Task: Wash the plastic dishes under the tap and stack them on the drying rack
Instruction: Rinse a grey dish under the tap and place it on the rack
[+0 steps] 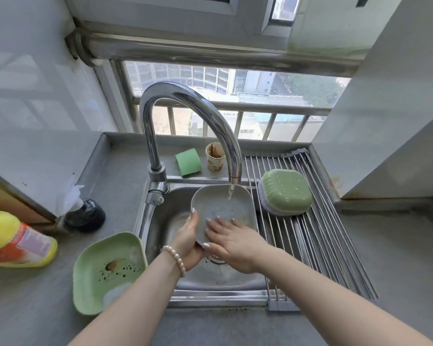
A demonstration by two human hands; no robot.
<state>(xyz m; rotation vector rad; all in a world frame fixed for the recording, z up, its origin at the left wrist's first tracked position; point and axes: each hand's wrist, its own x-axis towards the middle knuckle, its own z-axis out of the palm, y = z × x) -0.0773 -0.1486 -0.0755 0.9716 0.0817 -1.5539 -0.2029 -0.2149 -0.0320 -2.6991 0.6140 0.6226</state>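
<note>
A grey plastic dish (220, 203) is tilted over the steel sink (160, 221), and water from the curved tap (185, 101) runs into it. My left hand (189, 239) grips the dish by its lower left rim, thumb on the edge. My right hand (231, 239) lies flat inside the dish with its fingers spread. A green dish (286, 191) rests upside down on another dish on the drying rack (318, 236) to the right of the sink. A dirty green dish (105, 273) with dark specks sits on the counter to the left.
A green sponge (188, 162) and a stained paper cup (215, 159) stand on the ledge behind the sink. A yellow and orange detergent bottle (15, 239) lies at the far left. A black object with white plastic (84, 213) sits near the wall. A window with bars is behind.
</note>
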